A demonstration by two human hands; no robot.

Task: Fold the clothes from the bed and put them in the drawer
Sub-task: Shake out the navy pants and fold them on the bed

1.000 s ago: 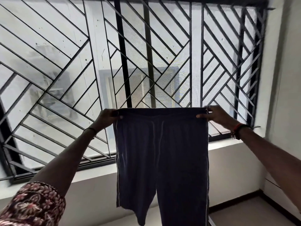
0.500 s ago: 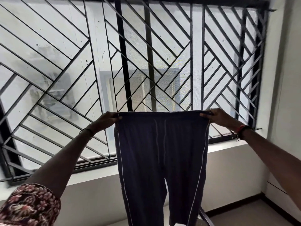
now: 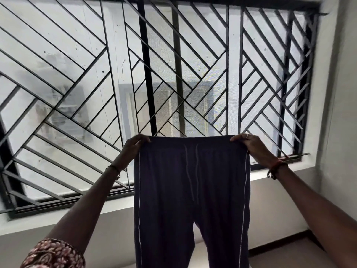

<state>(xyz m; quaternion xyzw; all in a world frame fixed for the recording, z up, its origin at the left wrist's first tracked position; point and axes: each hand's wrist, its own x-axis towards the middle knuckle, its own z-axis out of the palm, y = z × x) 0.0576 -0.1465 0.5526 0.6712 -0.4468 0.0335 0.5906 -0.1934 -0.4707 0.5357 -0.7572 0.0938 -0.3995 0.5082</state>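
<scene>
The left hand (image 3: 133,147) is curled over the left corner of a waistband (image 3: 191,138), with the fabric pinched between thumb and fingers. The right hand (image 3: 249,147) is closed in the same way on the right corner, and a ring (image 3: 247,135) is seen on one of its fingers. Both hands are raised in front of the body at about the same height and are held well apart, so that the waistband is drawn taut and nearly level between them.

The waistband belongs to a pair of dark navy trousers (image 3: 191,200), which hang straight down from the two hands and are held clear of any surface. A pale drawstring (image 3: 191,165) is seen hanging down the middle below the waistband. A thin white stripe (image 3: 139,190) is carried down each outer seam. The two legs are parted lower down, and their ends are cut off by the bottom edge of the view.

A dark band (image 3: 113,168) is worn on the left wrist and a red and dark thread band (image 3: 276,167) on the right wrist. A patterned sleeve (image 3: 54,254) is seen on the left upper arm.

Behind the trousers a large window is covered by a black metal grille (image 3: 173,64) of slanted bars. A pale sill (image 3: 116,206) runs below it, a white wall (image 3: 338,113) stands at the right, and a strip of floor (image 3: 289,256) is seen at the lower right.
</scene>
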